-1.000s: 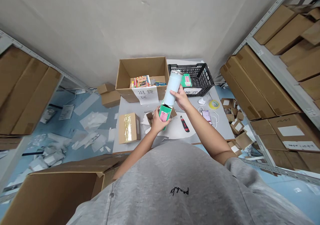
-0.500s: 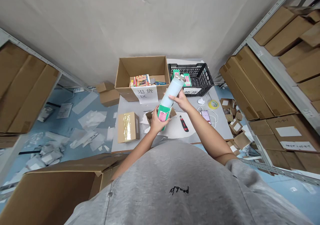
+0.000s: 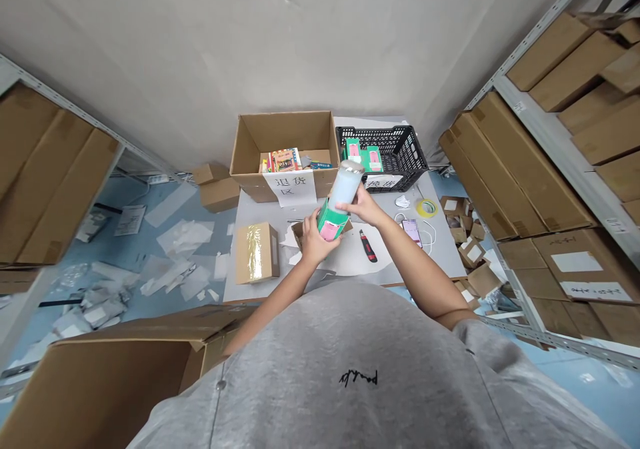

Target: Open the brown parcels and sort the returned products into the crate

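Bottle: I log the pale blue bottle (image 3: pixel 345 188) between my two sets of fingers, tilted, its silvery top leaning away beyond the right fingertips.
Green box: the green box (image 3: pixel 333 222) lies in line with the bottle, within the left fingers, its mouth towards the right ones.
Left hand: on my feed the left hand (image 3: pixel 314 241) has its fingers wrapped round the green box.
Right hand: the right hand (image 3: pixel 365 208) pinches the bottle low on its exposed body, thumb across it; some fingers are hidden, so I cannot tell how they lie.
Progress: I judge this item partway. The bottle's lower end sits in the box mouth.
Outstanding: much of the bottle stands outside; it is neither fully enclosed nor clear of the box.
Crate: beyond the right fingers, the black crate (image 3: pixel 397 144) already has two packs (image 3: pixel 374 159) in it; I cannot tell whether they are filled.
Carton: beyond the left fingers, the carton (image 3: pixel 250 188) holds books (image 3: pixel 286 160).
Parcel: left of the left fingers, the parcel (image 3: pixel 253 254) is taped and looks unopened.
Knife: nearer me than the right fingers, the knife (image 3: pixel 369 246) lies untouched.
Phone, tape: right of the right fingers, the phone (image 3: pixel 412 232) and tape roll (image 3: pixel 427 208) lie apart from both hands.
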Action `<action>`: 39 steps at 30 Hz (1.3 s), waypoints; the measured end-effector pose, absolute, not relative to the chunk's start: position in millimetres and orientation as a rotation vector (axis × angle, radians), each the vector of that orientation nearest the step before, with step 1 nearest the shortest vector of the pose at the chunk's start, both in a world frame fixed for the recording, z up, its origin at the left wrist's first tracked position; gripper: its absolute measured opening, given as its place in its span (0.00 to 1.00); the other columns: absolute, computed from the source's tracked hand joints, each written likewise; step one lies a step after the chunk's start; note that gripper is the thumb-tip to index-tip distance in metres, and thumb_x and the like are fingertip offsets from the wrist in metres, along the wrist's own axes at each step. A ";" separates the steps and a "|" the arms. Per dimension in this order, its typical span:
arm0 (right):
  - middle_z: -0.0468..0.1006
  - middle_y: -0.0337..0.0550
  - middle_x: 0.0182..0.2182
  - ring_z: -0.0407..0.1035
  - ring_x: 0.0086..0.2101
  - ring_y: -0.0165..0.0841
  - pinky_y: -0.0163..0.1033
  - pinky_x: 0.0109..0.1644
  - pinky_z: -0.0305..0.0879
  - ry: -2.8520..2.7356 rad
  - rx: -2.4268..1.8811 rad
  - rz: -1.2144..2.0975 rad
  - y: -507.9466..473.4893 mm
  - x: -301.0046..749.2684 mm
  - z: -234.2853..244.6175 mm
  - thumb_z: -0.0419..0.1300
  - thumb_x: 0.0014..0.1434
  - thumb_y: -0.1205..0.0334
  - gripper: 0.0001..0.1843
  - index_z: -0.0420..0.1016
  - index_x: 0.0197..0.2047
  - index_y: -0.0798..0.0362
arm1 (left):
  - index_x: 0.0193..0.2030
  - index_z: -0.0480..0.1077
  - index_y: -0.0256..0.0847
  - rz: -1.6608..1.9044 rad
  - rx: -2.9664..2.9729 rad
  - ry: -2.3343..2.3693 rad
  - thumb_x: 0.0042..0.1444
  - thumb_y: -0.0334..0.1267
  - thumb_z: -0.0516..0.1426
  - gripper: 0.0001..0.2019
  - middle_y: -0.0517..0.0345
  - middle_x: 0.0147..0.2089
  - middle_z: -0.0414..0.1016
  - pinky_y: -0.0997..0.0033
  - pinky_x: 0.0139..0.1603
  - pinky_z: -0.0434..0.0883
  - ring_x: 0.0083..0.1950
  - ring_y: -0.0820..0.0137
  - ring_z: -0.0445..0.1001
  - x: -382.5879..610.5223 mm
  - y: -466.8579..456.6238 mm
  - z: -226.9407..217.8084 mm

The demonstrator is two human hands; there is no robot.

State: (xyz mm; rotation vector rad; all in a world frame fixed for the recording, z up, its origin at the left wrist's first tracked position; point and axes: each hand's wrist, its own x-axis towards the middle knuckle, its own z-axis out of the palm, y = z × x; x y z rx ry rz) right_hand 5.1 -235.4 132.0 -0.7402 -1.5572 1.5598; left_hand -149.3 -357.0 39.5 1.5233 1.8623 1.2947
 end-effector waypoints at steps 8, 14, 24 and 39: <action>0.68 0.51 0.69 0.62 0.68 0.50 0.60 0.70 0.66 -1.575 -0.767 1.424 -239.3 0.0 148.7 0.78 0.48 0.37 0.59 0.56 0.76 0.39 | 0.68 0.64 0.46 1.281 1.513 1.804 0.46 0.40 0.72 0.42 0.46 0.62 0.72 0.50 0.65 0.71 0.64 0.50 0.72 -154.4 -345.6 47.9; 0.74 0.46 0.63 0.70 0.61 0.47 0.52 0.65 0.71 -1.528 -0.811 1.344 -234.9 0.0 145.2 0.76 0.48 0.35 0.47 0.69 0.68 0.39 | 0.67 0.65 0.46 1.314 1.457 1.795 0.46 0.42 0.73 0.41 0.47 0.62 0.74 0.50 0.61 0.73 0.62 0.51 0.76 -148.7 -342.1 52.2; 0.82 0.45 0.54 0.71 0.57 0.47 0.56 0.69 0.62 -1.631 -0.873 1.206 -230.0 3.2 117.2 0.75 0.51 0.36 0.30 0.82 0.52 0.43 | 0.53 0.74 0.43 1.270 1.368 1.658 0.43 0.50 0.76 0.32 0.49 0.51 0.78 0.52 0.56 0.75 0.53 0.53 0.79 -150.7 -326.3 48.6; 0.80 0.47 0.54 0.71 0.57 0.49 0.57 0.69 0.63 -1.806 -0.827 1.242 -235.0 17.3 138.3 0.78 0.49 0.38 0.36 0.83 0.58 0.43 | 0.56 0.68 0.45 1.353 1.289 1.534 0.43 0.53 0.76 0.37 0.54 0.50 0.79 0.58 0.51 0.77 0.48 0.60 0.81 -144.7 -328.3 37.5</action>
